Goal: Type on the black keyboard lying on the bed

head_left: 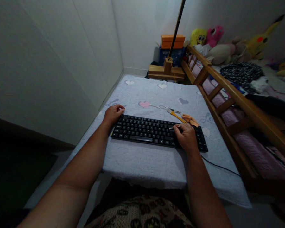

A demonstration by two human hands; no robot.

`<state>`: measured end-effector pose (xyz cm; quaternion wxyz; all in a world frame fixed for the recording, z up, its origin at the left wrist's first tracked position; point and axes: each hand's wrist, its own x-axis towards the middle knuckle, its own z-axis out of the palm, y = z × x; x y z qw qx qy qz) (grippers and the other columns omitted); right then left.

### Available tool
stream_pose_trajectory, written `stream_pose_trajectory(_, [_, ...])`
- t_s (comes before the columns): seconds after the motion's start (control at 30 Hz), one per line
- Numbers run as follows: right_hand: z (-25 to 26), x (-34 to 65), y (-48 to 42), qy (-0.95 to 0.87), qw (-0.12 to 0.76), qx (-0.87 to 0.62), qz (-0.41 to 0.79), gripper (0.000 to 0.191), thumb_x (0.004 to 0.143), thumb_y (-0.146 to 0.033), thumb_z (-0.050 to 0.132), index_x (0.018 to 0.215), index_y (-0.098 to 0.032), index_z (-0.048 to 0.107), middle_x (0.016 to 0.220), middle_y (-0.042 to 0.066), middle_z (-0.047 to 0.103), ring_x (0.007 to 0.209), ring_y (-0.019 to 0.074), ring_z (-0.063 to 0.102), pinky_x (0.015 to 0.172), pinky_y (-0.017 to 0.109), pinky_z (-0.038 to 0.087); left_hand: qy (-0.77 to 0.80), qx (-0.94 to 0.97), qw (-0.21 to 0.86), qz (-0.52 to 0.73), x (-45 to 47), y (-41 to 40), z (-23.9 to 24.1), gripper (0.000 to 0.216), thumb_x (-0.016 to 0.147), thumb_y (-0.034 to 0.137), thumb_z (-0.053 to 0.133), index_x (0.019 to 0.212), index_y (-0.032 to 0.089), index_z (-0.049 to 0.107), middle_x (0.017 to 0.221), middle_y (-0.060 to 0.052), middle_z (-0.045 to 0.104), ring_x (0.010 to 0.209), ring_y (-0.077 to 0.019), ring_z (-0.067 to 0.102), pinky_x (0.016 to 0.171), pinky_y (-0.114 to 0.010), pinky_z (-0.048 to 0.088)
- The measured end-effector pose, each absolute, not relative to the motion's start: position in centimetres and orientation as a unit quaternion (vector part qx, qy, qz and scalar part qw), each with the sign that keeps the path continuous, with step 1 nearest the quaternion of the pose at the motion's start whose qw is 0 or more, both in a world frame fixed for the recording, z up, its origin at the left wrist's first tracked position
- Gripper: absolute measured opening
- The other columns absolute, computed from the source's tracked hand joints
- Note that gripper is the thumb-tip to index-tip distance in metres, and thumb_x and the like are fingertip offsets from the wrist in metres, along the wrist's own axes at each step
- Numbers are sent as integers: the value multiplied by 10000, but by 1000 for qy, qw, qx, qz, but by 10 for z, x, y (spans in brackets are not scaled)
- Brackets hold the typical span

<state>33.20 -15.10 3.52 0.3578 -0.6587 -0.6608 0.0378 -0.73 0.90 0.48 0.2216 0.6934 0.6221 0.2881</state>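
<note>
A black keyboard (142,129) lies flat on the cloth-covered table in front of me. At its far left corner, my left hand (114,114) is curled against the edge and steadies it. My right hand (186,134) rests over the keys on the right side, thumb and fingers pinched round a thin white cotton swab (171,128). The swab's tip is at the keys; the rest is hidden by the fingers. Just beyond the keyboard lie a brush with a yellow handle (177,116) and a folded orange cloth (190,119).
Another thin white stick (154,106) and a slim tool with a dark end (175,110) lie behind the keyboard. The keyboard's cable (219,165) runs off right. A wooden bed rail (228,85) borders the table's right side, a pale panel (68,63) its left.
</note>
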Motion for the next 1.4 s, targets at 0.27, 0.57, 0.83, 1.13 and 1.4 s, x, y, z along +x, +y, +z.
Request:
stream_pose_trajectory(0.27, [34, 336, -151, -652, 359, -668, 22, 187, 840, -275, 545, 721, -194, 664, 812, 74, 709, 858, 243, 617, 848, 398, 431, 622, 692, 226, 290, -8, 9, 5, 335, 775, 399, 529, 942, 169, 707, 697, -22, 602, 670, -162, 530, 615, -277, 361])
stream_pose_trajectory(0.57, [31, 344, -150, -637, 360, -681, -1, 179, 821, -255, 533, 690, -197, 639, 789, 69, 696, 819, 240, 621, 819, 392, 443, 626, 686, 231, 289, -7, 9, 4, 339, 770, 408, 530, 940, 173, 706, 689, -23, 601, 674, -166, 529, 612, -276, 358])
stream_pose_trajectory(0.83, [30, 346, -152, -628, 360, -690, 0, 181, 820, -270, 529, 691, -199, 636, 802, 70, 703, 830, 238, 627, 843, 393, 444, 623, 690, 228, 290, -7, 10, 4, 335, 771, 408, 527, 935, 176, 702, 684, -18, 595, 674, -161, 529, 599, -267, 351])
stream_pose_trajectory(1.13, [34, 345, -159, -642, 345, -685, 8, 173, 817, -265, 529, 699, -208, 642, 792, 62, 706, 851, 243, 615, 868, 407, 430, 626, 693, 219, 284, -7, 8, 7, 346, 776, 414, 516, 942, 175, 704, 684, -21, 603, 668, -164, 527, 613, -273, 355])
stream_pose_trajectory(1.4, [38, 345, -167, -660, 338, -671, 25, 160, 799, -253, 534, 687, -210, 640, 760, 56, 694, 826, 234, 611, 825, 389, 431, 626, 690, 219, 289, -8, 10, 3, 355, 771, 423, 522, 948, 175, 705, 683, -18, 605, 657, -159, 529, 605, -266, 351])
